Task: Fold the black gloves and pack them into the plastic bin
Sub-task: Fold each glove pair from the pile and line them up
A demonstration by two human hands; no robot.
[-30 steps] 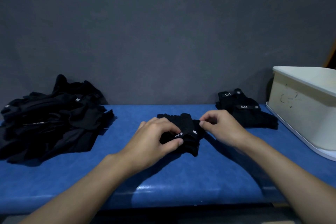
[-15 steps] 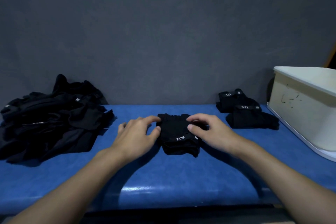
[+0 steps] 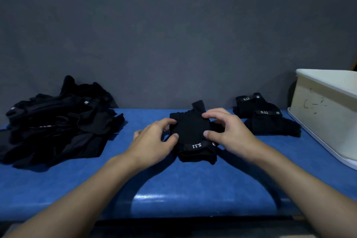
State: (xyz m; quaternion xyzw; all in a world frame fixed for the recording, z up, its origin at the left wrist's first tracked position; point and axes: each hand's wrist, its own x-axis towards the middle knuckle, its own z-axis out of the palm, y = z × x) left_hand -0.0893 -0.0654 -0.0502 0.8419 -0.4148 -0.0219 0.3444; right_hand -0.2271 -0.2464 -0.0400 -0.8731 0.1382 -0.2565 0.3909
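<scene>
1. Folding in hand: glove (image 3: 193, 131) on the table (image 3: 173, 189), well left of the bin (image 3: 324, 110)
2. Left hand (image 3: 154, 141) and right hand (image 3: 229, 133) each pinch a glove edge
3. Next likely: finish fold, carry to bin

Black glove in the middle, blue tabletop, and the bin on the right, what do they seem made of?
Black glove: soft matte fabric, likely knit or synthetic; it creases and bears a 5.11 label.
Blue tabletop: smooth, slightly glossy, perhaps vinyl or laminate; light glares off its near edge.
Plastic bin: cream, stiff, satin-smooth walls with a moulded rim.
</scene>
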